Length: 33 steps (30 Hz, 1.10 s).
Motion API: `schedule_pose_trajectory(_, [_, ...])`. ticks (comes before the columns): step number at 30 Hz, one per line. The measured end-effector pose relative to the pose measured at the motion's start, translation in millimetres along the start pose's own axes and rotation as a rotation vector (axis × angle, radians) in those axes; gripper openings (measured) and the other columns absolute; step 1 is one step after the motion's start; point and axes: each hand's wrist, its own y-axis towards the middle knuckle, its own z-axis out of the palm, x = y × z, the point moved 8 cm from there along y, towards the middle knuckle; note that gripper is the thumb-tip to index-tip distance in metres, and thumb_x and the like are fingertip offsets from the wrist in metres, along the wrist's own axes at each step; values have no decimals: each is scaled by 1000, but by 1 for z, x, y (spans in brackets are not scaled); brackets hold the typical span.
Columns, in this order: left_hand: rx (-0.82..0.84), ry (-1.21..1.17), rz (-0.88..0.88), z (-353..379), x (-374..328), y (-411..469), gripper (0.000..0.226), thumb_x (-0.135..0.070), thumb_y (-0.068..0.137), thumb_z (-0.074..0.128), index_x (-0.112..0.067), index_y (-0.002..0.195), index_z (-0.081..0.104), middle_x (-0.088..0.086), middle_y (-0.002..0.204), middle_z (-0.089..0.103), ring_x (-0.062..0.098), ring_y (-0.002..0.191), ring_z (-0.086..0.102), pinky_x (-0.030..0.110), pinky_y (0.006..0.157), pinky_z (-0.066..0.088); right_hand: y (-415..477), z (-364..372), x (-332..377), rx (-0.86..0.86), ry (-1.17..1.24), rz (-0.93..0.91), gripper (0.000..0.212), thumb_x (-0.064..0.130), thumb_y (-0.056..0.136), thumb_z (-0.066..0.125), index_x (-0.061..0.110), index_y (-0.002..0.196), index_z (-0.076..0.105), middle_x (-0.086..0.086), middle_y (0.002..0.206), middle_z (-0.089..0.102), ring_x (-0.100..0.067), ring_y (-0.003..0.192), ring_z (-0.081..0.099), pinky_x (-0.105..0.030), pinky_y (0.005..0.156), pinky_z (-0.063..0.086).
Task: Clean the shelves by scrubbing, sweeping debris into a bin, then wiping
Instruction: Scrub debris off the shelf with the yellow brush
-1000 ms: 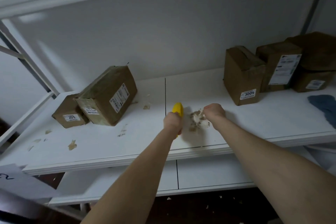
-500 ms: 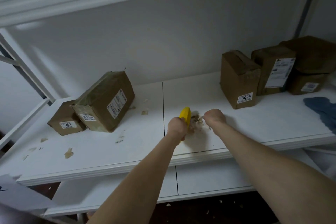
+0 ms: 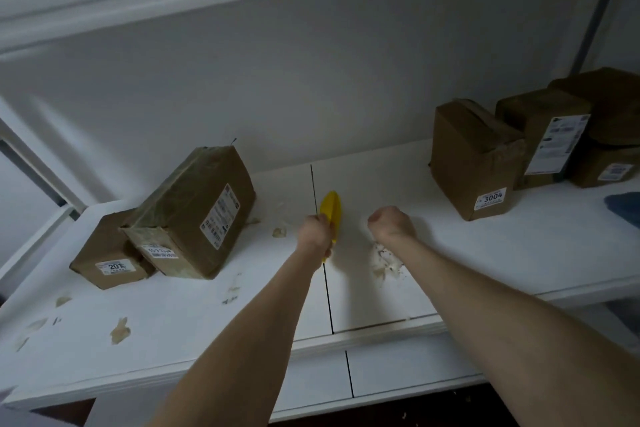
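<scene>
Step in hand: judged to be the scrubbing or scraping stage, with loosened dirt not yet swept away.
Left hand: the left hand (image 3: 313, 236) was closed round the lower part of a yellow plastic tool with a pointed tip (image 3: 330, 210), whose tip stood up beyond the knuckles, over the dark seam between two shelf boards.
Right hand: the right hand (image 3: 389, 222) was curled into a fist above the shelf, turned away from the camera; whether it held anything could not be told.
Shelf: the white board shelf (image 3: 485, 253) carried brown smears at its left front (image 3: 120, 331) and one just left of the tool (image 3: 278, 231).
Debris: a pale, speckled heap of scrapings (image 3: 384, 262) lay beside the right wrist, on the near side of the fist.
Around: a taped brown cardboard box (image 3: 194, 211) sat to the left, a carton labelled 3004 (image 3: 474, 159) to the right, and a blue cloth (image 3: 625, 206) at the right edge.
Next move: probably gathering the heap toward the front lip for sweeping; no bin was in view, so one would be needed below the edge.
</scene>
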Motion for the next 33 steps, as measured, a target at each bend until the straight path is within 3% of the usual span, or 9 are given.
schedule_pose_trajectory(5, [-55, 12, -48, -26, 9, 33, 39, -23, 102, 24, -6, 72, 42, 11, 64, 46, 18, 45, 39, 23, 43, 29, 18, 24, 26, 31, -159, -96, 39, 17, 94, 46, 26, 129, 58, -4, 136, 54, -28, 122, 52, -35, 99, 47])
schedule_pose_trajectory(10, [-32, 50, -69, -23, 18, 53, 41, -23, 100, 27, -8, 65, 43, 10, 57, 47, 17, 36, 39, 22, 43, 28, 33, 48, 35, 69, -295, -99, 40, 20, 94, 45, 24, 133, 53, -7, 138, 48, -29, 126, 46, -35, 100, 44])
schedule_pose_trajectory(17, [32, 63, -136, -15, 15, 65, 42, -20, 100, 29, -6, 61, 39, 8, 40, 42, 17, 32, 37, 21, 43, 28, 42, 57, 39, 18, -348, -69, 35, 17, 92, 43, 22, 119, 65, -6, 130, 56, -29, 118, 53, -32, 92, 45])
schedule_pose_trajectory(20, [44, 51, -153, -13, 17, 67, 42, -19, 100, 29, -7, 60, 37, 7, 37, 40, 15, 22, 32, 21, 42, 27, 44, 56, 39, -12, -327, -67, 34, 17, 92, 44, 26, 114, 69, -3, 125, 61, -27, 112, 58, -31, 88, 47])
schedule_pose_trajectory(26, [72, 19, -184, -13, 18, 66, 39, -17, 99, 29, -8, 62, 35, 0, 25, 36, 13, 18, 30, 21, 43, 26, 52, 54, 40, -36, -333, -21, 29, 24, 92, 53, 20, 117, 66, -5, 121, 64, -26, 111, 61, -31, 82, 46])
schedule_pose_trajectory(30, [62, 9, -183, -12, 17, 66, 40, -18, 99, 29, -8, 61, 36, 9, 48, 40, 12, 18, 30, 20, 44, 25, 53, 56, 44, -54, -369, -1, 29, 18, 93, 49, 15, 117, 65, -8, 123, 63, -28, 114, 59, -32, 85, 47])
schedule_pose_trajectory(33, [60, 3, -190, -12, 19, 67, 41, -19, 100, 29, -8, 61, 36, 9, 51, 40, 14, 27, 33, 20, 45, 26, 53, 61, 47, -36, -422, -16, 32, 13, 93, 45, 13, 120, 62, -8, 127, 59, -29, 118, 55, -33, 90, 46])
